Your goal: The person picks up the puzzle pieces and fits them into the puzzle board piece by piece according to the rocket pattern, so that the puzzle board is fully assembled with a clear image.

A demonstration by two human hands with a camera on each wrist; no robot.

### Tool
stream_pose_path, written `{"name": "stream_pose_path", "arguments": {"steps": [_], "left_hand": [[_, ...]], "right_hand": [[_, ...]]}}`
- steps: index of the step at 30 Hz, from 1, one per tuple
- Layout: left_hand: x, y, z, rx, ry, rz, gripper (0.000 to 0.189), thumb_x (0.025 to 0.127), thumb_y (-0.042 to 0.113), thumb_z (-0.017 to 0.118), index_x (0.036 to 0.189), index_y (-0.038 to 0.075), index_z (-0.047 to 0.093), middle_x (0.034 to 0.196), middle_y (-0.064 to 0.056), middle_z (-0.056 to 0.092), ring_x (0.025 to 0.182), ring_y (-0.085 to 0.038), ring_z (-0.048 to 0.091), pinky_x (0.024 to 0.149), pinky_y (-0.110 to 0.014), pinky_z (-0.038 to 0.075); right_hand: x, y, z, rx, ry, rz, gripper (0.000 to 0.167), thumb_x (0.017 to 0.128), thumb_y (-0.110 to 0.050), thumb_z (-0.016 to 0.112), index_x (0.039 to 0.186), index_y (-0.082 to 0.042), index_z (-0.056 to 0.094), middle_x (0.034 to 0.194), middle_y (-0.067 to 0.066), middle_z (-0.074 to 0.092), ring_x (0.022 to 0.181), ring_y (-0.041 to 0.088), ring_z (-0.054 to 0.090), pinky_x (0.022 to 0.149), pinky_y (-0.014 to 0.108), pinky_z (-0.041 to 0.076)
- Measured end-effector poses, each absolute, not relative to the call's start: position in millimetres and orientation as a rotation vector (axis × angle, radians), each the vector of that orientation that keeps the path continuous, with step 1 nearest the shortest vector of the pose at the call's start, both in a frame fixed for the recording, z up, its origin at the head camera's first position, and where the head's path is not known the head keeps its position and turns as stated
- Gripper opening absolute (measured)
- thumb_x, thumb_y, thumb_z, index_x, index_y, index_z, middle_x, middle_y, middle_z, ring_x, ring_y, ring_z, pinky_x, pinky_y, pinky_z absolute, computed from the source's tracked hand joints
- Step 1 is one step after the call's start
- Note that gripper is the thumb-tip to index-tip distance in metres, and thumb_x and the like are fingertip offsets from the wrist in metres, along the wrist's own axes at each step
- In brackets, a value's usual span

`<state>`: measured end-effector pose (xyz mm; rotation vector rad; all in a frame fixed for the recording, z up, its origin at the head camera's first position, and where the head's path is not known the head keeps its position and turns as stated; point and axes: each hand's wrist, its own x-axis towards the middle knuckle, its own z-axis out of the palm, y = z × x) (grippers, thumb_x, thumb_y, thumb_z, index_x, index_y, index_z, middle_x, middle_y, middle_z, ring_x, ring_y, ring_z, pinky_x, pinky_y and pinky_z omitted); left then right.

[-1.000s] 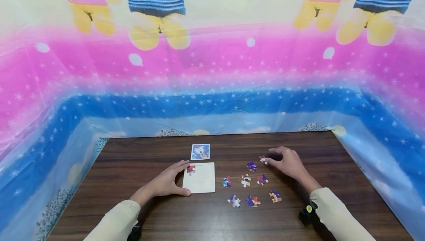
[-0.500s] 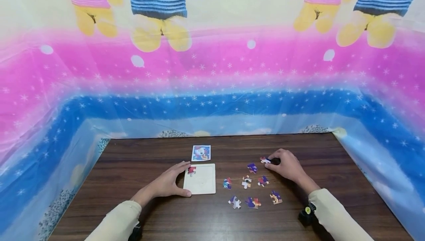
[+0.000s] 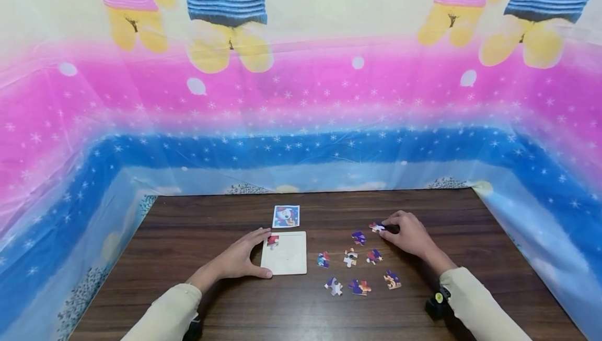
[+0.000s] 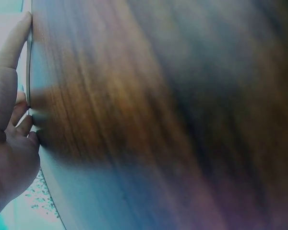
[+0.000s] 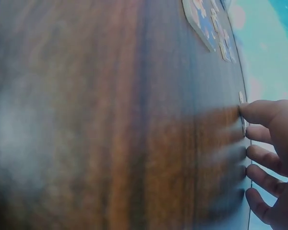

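Note:
My left hand point(image 3: 237, 257) holds the left side of a pale square puzzle tray point(image 3: 291, 260), fingertips at its far-left corner and thumb at the near-left one. One red puzzle piece point(image 3: 273, 240) lies in the tray's far-left corner. Over on the right, my right hand point(image 3: 408, 234) pinches a red and white puzzle piece point(image 3: 377, 227) between thumb and index finger, close over the table. In the right wrist view the thumb point(image 5: 259, 112) meets a thin piece edge. The left wrist view shows the left thumb point(image 4: 12, 45) stretched along the tray's edge.
Several loose puzzle pieces lie between the hands, among them a purple one point(image 3: 359, 237), a white one point(image 3: 350, 257) and a grey-white one point(image 3: 334, 286). A small picture card point(image 3: 286, 216) lies behind the tray. A printed cloth point(image 3: 305, 148) surrounds the brown table point(image 3: 211, 215).
The right thumb and index finger have shifted on the red and white piece, which now shows more and has turned slightly. My left hand and the tray hold their place.

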<state>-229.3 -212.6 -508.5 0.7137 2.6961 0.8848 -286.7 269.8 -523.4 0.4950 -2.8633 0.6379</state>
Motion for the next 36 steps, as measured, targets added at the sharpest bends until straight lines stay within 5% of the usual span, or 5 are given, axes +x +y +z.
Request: {"name": "stream_pose_path", "arguments": {"steps": [21, 36], "left_hand": [[-230, -210, -507, 0.709, 2.691, 0.898, 0.106, 0.078, 0.057, 0.084, 0.159, 0.008, 0.037, 0.166, -0.013, 0.031, 0.154, -0.037, 0.025, 0.115, -0.063, 0.031], [-229, -212, -508, 0.713, 2.689, 0.908, 0.106, 0.079, 0.056, 0.085, 0.159, 0.006, 0.037, 0.165, -0.014, 0.031, 0.153, -0.038, 0.025, 0.115, -0.064, 0.031]], "right_hand": [[-291, 269, -516, 0.659, -2.803, 0.631, 0.030, 0.092, -0.030, 0.078, 0.115, -0.011, 0.079, 0.108, 0.006, 0.077, 0.103, 0.030, 0.069, 0.089, 0.055, 0.054], [-283, 224, -499, 0.806, -2.715, 0.655, 0.033, 0.092, -0.033, 0.078, 0.117, -0.011, 0.078, 0.110, 0.005, 0.077, 0.103, 0.026, 0.069, 0.089, 0.052, 0.055]]}}
